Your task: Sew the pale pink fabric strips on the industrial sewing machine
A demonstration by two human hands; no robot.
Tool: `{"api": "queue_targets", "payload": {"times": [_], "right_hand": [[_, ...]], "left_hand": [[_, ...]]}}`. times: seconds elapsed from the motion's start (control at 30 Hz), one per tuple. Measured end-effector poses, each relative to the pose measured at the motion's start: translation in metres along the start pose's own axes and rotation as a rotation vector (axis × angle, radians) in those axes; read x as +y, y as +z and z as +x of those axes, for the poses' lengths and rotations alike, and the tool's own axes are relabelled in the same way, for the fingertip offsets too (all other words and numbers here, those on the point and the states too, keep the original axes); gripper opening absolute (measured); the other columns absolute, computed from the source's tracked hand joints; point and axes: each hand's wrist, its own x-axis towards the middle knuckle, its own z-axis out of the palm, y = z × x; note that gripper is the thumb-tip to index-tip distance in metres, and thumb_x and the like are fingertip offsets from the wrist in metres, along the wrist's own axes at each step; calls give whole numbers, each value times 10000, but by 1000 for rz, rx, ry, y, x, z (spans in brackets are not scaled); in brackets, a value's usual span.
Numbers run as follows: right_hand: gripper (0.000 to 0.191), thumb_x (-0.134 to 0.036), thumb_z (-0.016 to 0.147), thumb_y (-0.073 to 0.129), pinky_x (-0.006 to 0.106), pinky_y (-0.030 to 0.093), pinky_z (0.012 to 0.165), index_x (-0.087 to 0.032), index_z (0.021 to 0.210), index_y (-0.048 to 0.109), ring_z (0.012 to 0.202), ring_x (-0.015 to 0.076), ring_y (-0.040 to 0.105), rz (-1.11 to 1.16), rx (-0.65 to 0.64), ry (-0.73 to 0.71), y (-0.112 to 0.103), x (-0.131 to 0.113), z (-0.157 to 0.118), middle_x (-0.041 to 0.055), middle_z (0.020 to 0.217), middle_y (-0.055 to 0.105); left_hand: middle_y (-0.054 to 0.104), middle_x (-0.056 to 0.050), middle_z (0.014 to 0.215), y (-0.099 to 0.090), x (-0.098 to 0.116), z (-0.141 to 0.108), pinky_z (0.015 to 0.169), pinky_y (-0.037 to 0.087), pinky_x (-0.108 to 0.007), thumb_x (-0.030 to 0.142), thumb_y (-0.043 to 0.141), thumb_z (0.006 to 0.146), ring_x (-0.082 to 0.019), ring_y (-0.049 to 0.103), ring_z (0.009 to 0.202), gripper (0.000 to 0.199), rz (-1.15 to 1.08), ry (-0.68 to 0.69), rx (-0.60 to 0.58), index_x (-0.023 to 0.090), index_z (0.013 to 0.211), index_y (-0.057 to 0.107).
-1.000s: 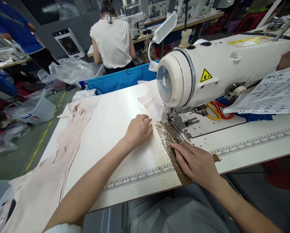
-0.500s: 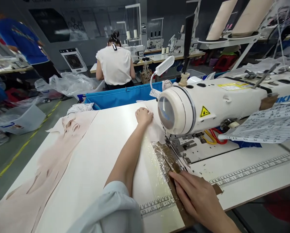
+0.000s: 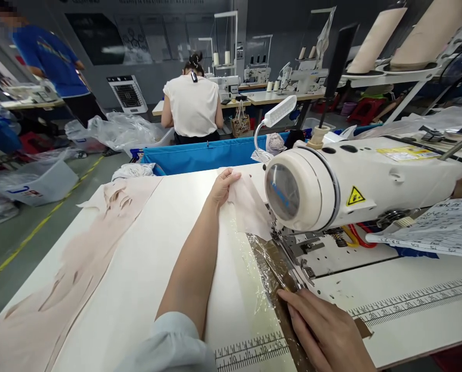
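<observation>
My left hand [image 3: 223, 186] pinches the far corner of a pale pink fabric piece [image 3: 250, 206] between thumb and fingers. The piece's right side reaches the presser-foot area of a white sewing machine [image 3: 316, 186]. In front of the foot, my right hand [image 3: 323, 328] rests low over brown tape [image 3: 264, 248] on the table, fingers closed around a thin pointed metal tool [image 3: 273, 271]. The tool's tip points toward the fabric; its exact kind is hard to make out. Shiny clear tape covers part of the brown strip.
Cut pink fabric pieces [image 3: 95, 237] lie along the left of the white table [image 3: 157, 258]. Behind it hangs a blue cloth bin [image 3: 192, 157]. Scissors with red and yellow handles [image 3: 356, 235] and a printed sheet [image 3: 428, 230] are beneath the machine arm. Two other people are farther back.
My left hand has gone from lying over the fabric to pinching its far corner, which is now slightly lifted. My right hand stays by the tape. The view has shifted a little left.
</observation>
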Motion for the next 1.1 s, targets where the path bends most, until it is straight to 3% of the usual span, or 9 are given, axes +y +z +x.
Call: {"api": "queue_targets", "payload": {"times": [0.4,0.67,0.97,1.1], "right_hand": [[310,-176,1021,334,245,573,610,-159,1132,623,770,178,742,-23,-7,-10,1,0,1,67,879,766],[323,-178,1007,358,240,584,625,-154,1122,659,772,180,742,-7,3,6,0,0,-1,68,875,764],[313,-185,1006,359,231,578,628,-153,1146,637,780,180,744,7,10,-5,1,3,-3,74,891,768],[328,-176,1003,335,239,582,624,-158,1109,644,753,185,747,-24,21,-23,1,2,0,67,866,772]], "left_hand": [[729,-52,843,1,7,-4,687,509,-304,419,839,583,-249,696,839,458,-70,-11,-55,197,765,481],[735,-67,982,-1,5,-3,715,510,-316,418,836,601,-255,684,893,437,-56,4,-52,191,833,542],[632,-122,1289,-2,12,-1,872,511,-354,307,857,552,-290,637,1077,619,-87,39,-116,166,1110,628],[608,-123,1325,-3,15,-3,899,506,-369,293,849,559,-308,623,1113,675,-103,48,-152,180,1185,624]]}}
